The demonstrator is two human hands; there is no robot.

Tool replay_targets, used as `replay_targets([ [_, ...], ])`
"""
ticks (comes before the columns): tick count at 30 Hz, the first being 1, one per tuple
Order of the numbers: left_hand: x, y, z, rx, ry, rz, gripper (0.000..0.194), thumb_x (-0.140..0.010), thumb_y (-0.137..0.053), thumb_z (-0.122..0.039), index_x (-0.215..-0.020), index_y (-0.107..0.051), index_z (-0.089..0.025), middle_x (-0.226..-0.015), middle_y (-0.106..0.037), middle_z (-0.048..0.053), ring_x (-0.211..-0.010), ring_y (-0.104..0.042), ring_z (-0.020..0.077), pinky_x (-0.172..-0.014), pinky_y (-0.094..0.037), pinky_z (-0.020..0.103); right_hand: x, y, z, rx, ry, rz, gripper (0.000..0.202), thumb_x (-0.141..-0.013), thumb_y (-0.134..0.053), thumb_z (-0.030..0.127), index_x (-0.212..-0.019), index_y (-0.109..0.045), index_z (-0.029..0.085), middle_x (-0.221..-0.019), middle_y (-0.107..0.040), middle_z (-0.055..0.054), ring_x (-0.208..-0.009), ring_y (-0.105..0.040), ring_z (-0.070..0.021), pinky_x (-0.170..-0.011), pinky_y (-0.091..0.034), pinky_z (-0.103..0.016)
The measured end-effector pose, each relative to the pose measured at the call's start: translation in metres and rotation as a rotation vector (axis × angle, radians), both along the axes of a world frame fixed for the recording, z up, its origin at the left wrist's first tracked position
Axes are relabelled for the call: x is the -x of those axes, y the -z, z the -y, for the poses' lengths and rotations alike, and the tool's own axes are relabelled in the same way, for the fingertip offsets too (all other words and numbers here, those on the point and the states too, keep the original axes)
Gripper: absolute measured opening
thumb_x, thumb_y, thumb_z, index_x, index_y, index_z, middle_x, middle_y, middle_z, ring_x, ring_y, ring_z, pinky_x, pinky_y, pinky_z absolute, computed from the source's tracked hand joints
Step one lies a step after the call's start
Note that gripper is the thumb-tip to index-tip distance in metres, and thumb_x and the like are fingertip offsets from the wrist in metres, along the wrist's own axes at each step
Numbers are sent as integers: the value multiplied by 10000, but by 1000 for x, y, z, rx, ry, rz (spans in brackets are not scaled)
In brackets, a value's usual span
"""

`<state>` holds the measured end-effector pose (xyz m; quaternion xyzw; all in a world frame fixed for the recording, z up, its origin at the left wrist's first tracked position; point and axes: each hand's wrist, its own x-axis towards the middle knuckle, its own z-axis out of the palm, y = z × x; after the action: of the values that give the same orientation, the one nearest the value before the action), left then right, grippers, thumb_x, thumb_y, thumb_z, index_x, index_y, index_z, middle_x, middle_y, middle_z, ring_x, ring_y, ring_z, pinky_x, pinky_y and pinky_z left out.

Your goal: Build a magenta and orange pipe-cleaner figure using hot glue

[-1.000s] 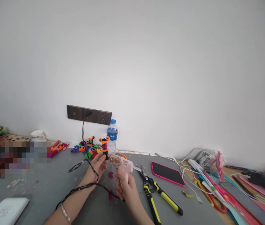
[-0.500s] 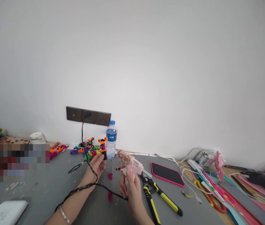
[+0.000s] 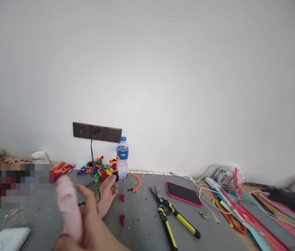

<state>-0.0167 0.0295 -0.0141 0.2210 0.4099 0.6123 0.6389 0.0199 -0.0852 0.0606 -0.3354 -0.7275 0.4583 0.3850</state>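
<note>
My left hand (image 3: 108, 195) pinches a small orange, pink and black fuzzy figure (image 3: 114, 164) by its dark base, in front of the water bottle (image 3: 122, 158). Crossing in front of my left forearm, my right hand (image 3: 92, 219) is wrapped around a pale pink hot glue gun (image 3: 70, 209), which is blurred by motion. The gun's black cord is plugged into the wall socket (image 3: 96, 132) and passes partly behind my hands. Two dark pink fuzzy bits (image 3: 122, 219) and an orange pipe cleaner (image 3: 137, 183) lie on the grey mat right of my hands.
Yellow-and-black pliers (image 3: 168, 212) lie open beside a pink-cased phone (image 3: 184, 194). Cables, scissors and coloured sheets (image 3: 259, 219) crowd the right side. More fuzzy figures (image 3: 91, 167) are by the wall, and a white box (image 3: 8, 240) sits front left.
My right hand has swung the glue gun left and closer to me, across my left forearm. The orange pipe cleaner is now uncovered. My left hand stays near the bottle with the figure.
</note>
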Motion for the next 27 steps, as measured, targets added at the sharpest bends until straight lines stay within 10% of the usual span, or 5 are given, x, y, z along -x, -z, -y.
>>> replay_targets([
  [7,-3,-3,9,-29,102,163,421,-507,-882,-323,-807,-620,-189,-667,-520,-57,-561,-532,80,-473,-417,188,73,-24,-14,-323,9,534,1032,-730,-652,185,-1497,39,180,-1214,-592,-208,-888,-673,-377,-645,-578,-499],
  [15,-2,-3,4,-75,59,58,416,-512,-854,-429,-718,-609,-163,-556,-499,-66,-520,-484,72,-496,-403,182,132,24,-33,-36,196,845,730,-810,-485,-27,-1472,-224,132,-1230,-576,-287,-1066,-621,-357,-745,-552,-524],
  [22,-4,-3,7,-68,84,-81,430,-535,-832,-439,-805,-643,-162,-581,-510,-63,-540,-488,80,-510,-384,183,94,11,-14,-96,85,668,1020,-669,-709,169,-1492,-109,121,-1332,-480,-275,-1133,-544,-408,-860,-476,-578],
  [27,-1,2,4,-112,91,-145,359,-597,-790,-454,-769,-633,-182,-587,-529,-58,-563,-510,97,-531,-383,199,20,1,-9,-265,44,285,659,-712,-597,82,-1336,-412,190,-1119,-611,-101,-961,-608,-240,-823,-503,-351],
])
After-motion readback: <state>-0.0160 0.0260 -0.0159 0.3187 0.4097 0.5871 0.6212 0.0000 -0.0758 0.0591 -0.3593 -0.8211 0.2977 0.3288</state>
